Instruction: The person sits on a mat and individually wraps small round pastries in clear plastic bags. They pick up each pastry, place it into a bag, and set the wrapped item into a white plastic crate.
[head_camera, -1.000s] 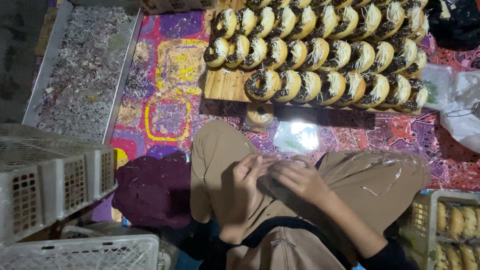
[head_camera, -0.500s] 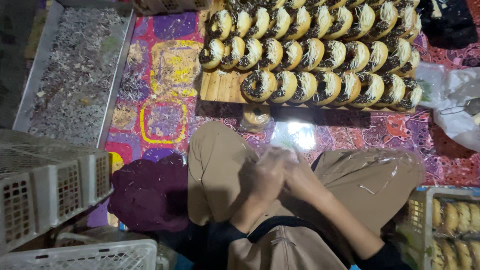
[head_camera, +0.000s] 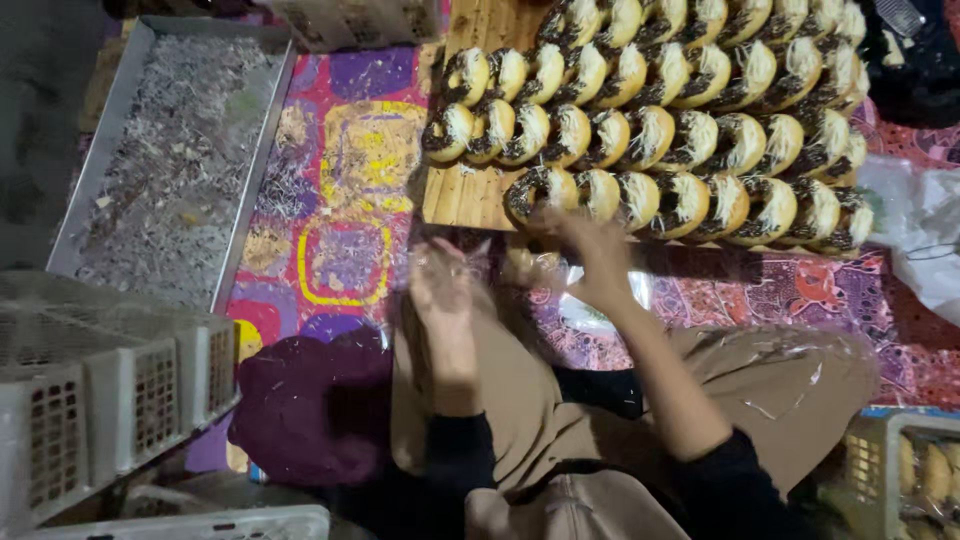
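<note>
A clear plastic wrapper (head_camera: 520, 265) is grasped between the left hand (head_camera: 440, 290) and right hand (head_camera: 595, 255), both grips clenched on it. Just beyond the grips, topped doughnuts (head_camera: 660, 110) are lined on a wooden board (head_camera: 470, 190).
</note>
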